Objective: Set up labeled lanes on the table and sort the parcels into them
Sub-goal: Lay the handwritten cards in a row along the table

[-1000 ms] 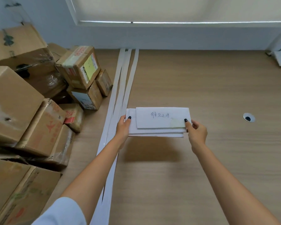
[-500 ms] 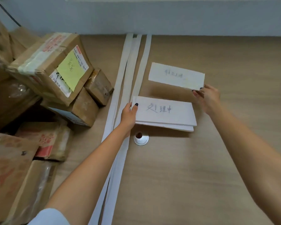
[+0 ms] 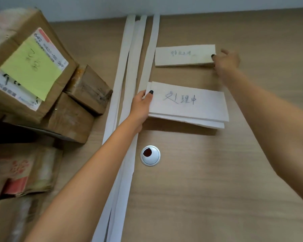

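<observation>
The right hand pinches a label card to lay down, the left hand pinches the card stack; next card follows.

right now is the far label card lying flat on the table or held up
Cannot tell for sure. The far label card looks low over the table near the wall, but the right hand pinches its right end.
</observation>
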`<state>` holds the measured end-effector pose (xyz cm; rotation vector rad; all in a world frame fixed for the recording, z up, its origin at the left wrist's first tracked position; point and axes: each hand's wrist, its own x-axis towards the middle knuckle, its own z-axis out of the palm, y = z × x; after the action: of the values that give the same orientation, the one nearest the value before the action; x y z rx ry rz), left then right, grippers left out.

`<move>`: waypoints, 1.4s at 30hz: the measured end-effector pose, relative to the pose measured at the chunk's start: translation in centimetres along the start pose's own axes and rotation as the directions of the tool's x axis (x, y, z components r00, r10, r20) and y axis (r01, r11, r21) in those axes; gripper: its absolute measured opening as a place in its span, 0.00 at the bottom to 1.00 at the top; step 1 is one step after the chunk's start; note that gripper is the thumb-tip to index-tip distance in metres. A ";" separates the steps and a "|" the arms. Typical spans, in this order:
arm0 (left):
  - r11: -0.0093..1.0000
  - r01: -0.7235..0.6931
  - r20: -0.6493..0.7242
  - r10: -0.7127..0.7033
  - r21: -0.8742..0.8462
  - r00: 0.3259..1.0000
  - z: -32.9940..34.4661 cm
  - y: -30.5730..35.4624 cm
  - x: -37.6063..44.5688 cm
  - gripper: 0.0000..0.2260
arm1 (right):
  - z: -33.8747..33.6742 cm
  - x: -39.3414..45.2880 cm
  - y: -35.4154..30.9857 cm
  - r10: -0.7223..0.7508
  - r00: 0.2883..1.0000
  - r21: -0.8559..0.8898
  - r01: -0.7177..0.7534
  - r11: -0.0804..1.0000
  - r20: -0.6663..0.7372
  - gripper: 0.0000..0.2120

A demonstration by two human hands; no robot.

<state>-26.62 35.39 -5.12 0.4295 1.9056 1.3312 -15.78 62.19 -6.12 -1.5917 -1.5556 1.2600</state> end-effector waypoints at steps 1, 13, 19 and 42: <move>1.000 0.007 -0.005 -0.007 -0.010 1.000 0.1 0.3 -0.6 0.15 | -0.8 -0.4 -0.2 -0.006 1.000 -0.037 0.007 0.999 0.015 0.25; 0.992 0.065 -0.059 -0.071 -0.111 0.996 1.4 4.5 -15.4 0.11 | -16.1 -20.6 2.1 0.074 0.977 -0.107 -0.053 0.993 0.201 0.12; 0.986 0.025 -0.044 -0.032 -0.165 0.999 4.4 4.4 -22.1 0.07 | -24.3 -27.8 4.6 0.088 0.977 0.017 -0.093 0.995 0.192 0.11; 0.955 0.056 -0.146 -0.103 -0.292 0.984 27.6 7.0 -36.5 0.09 | -51.7 -22.5 8.7 -0.047 0.908 0.007 0.048 0.999 0.417 0.12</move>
<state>16.79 32.60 10.80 0.1002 1.7961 1.5984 37.09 49.75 11.37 -1.3308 -1.8373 1.6502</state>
